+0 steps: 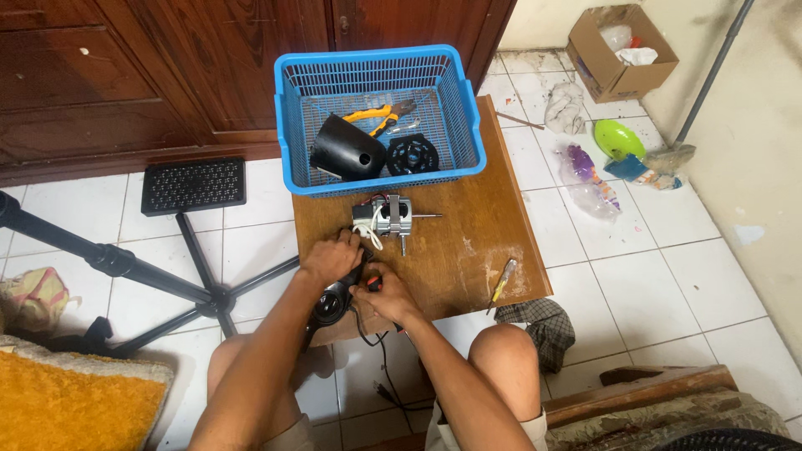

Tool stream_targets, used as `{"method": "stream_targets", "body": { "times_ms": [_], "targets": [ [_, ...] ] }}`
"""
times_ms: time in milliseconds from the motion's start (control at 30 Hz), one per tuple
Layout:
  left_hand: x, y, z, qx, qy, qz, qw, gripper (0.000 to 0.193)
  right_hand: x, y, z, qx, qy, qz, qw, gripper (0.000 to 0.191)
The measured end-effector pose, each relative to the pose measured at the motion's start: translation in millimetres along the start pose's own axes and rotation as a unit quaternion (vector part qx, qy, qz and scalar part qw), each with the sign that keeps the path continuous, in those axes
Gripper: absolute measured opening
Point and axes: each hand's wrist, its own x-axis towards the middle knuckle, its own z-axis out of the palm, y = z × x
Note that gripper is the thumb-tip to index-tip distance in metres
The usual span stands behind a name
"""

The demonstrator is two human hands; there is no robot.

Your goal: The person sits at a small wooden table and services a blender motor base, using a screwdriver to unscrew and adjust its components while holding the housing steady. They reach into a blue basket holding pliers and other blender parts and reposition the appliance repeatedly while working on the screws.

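Note:
My left hand [332, 256] grips a black rounded plastic housing [332, 302] at the near left edge of a low wooden board [476, 242]. My right hand [386, 292] pinches a small red part beside that housing, where a black cord [376, 355] trails down to the floor. Just beyond my left hand lies a small electric motor [386, 217] with a metal shaft and white wires.
A blue plastic basket [288, 125] at the board's far end holds a black cone, a black round grille and orange-handled pliers. A screwdriver [502, 281] lies near the board's right edge. A black stand, cardboard box and scattered litter are on the tile floor.

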Motion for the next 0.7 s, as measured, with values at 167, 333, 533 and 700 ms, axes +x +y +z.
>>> {"method": "stream_targets", "body": {
  "times_ms": [167, 333, 533, 700],
  "targets": [
    [7, 5, 13, 0.054, -0.033, -0.042, 0.997, 0.033, 2, -4, 2, -0.017, -0.014, 0.028, 0.999, 0.078],
    [7, 7, 14, 0.027, -0.023, -0.088, 0.996, 0.035, 0, -5, 2, -0.005, -0.006, 0.006, 1.0, 0.076],
    [0, 13, -13, -0.031, -0.03, -0.141, 0.989, 0.051, -1, -3, 1, 0.004, -0.005, 0.012, 1.0, 0.074],
    [-13, -5, -51, -0.169, -0.048, -0.145, 0.974, 0.03, -2, -2, 0, 0.03, -0.015, -0.033, 0.999, 0.07]
  ]
}}
